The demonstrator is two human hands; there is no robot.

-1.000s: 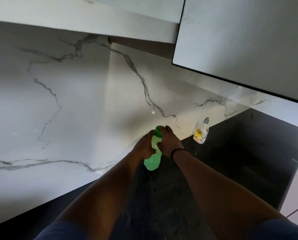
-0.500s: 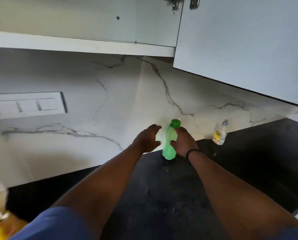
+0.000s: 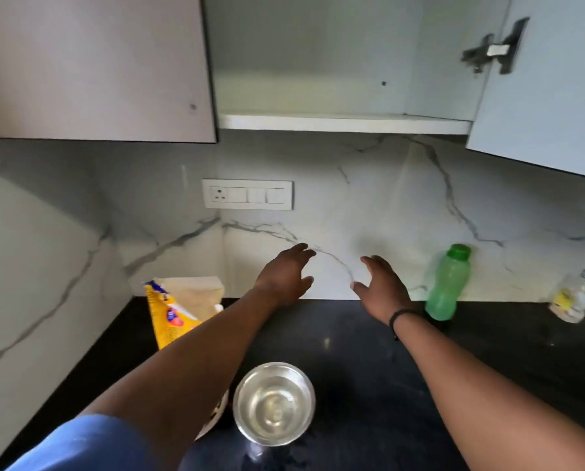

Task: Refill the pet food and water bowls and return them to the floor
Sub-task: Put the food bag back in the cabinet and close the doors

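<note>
Two hands reach forward over the counter, and both hold nothing. The left hand (image 3: 286, 273) has its fingers straight and loosely spread, palm down, raised near the marble wall (image 3: 369, 212). The right hand (image 3: 381, 287) is likewise spread wide with relaxed fingers, a dark band (image 3: 398, 316) round its wrist, and it sits just left of the green bottle (image 3: 445, 283) without touching it. Both forearms stretch out from the bottom edge, the left one ending in a blue sleeve (image 3: 90, 443).

One green bottle stands upright on the black counter (image 3: 488, 362) against the wall, its green cap on. One steel bowl (image 3: 274, 402) sits on the counter between the arms, near the person, with clear water in it. A second, white dish shows only as a sliver under the left forearm. One yellow food bag (image 3: 177, 312), open at the top, stands to the left by the corner. One small clear bottle (image 3: 573, 297) stands far right. One switch panel (image 3: 248, 194) is on the wall; above it one cupboard door (image 3: 556, 79) hangs open.
</note>
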